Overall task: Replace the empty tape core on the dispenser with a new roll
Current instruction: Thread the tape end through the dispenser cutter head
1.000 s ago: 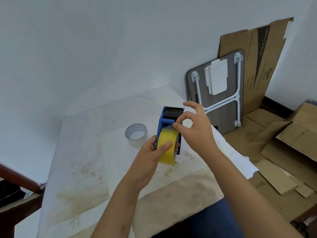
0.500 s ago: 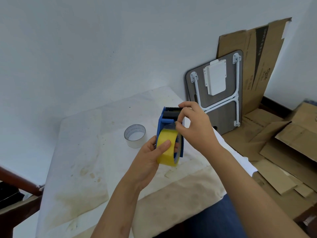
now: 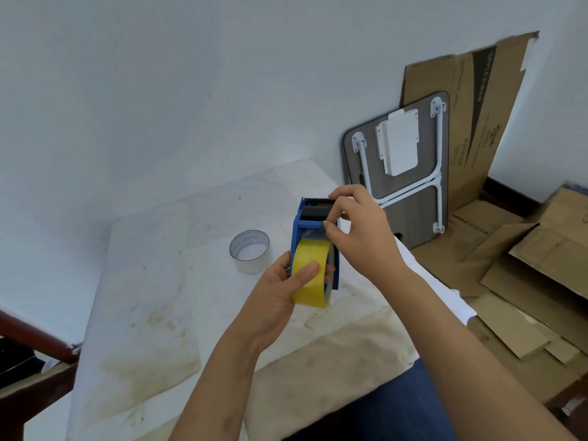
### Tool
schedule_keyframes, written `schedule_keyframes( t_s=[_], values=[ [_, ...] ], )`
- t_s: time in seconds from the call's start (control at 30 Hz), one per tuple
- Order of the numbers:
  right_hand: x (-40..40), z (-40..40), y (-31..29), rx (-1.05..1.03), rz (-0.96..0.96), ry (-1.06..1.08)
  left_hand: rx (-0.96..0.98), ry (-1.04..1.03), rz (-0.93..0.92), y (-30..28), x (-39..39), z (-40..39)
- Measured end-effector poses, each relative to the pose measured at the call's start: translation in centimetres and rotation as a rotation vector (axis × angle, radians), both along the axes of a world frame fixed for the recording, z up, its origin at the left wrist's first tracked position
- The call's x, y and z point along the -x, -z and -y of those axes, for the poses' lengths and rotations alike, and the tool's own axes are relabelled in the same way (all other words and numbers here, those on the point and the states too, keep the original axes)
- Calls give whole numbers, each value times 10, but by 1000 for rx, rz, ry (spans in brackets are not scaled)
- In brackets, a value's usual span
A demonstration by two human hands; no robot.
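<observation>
A blue tape dispenser (image 3: pixel 299 229) is held above the white table (image 3: pixel 152 281), its toothed cutter pointing away from me. A yellow tape roll (image 3: pixel 310 275) sits in its frame. My left hand (image 3: pixel 280 297) grips the roll and dispenser from the left, thumb across the yellow tape. My right hand (image 3: pixel 356 230) pinches the free end of the tape between thumb and forefinger, stretched from the roll toward the dispenser's black roller. An empty white tape core (image 3: pixel 249 251) stands on the table just left of the dispenser.
The table's cover is stained and runs to a wall at the back. A folded grey table with white legs (image 3: pixel 401 173) leans on the wall at right, cardboard sheets (image 3: pixel 477 100) behind it and flattened boxes (image 3: pixel 525 281) on the floor. Dark wood rails (image 3: pixel 31 338) at lower left.
My right hand has drawn the tape's free end forward from the top of the roll toward the dispenser's roller. The left hand keeps its grip on roll and dispenser.
</observation>
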State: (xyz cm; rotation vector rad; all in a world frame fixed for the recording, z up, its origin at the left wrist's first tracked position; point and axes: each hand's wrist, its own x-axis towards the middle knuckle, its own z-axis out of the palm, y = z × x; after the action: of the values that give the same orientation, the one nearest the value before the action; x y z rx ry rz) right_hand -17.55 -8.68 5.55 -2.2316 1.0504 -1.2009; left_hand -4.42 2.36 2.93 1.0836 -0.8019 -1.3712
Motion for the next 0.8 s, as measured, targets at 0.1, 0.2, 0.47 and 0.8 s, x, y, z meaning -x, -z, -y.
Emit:
schedule_keyframes(
  t_s=[0.1,0.2,0.47,0.8],
  values=[
    [-2,0,1,14,15,26,-5,6,10,-1,0,0],
    [-2,0,0,24,22,57,-6,25,26,-1,-1,-1],
    [0,5,-2,-64,64,43,-23,31,66,0,0,-2],
    [7,8,-10,-247,70,31,-68,134,83,-7,-8,-3]
  ],
)
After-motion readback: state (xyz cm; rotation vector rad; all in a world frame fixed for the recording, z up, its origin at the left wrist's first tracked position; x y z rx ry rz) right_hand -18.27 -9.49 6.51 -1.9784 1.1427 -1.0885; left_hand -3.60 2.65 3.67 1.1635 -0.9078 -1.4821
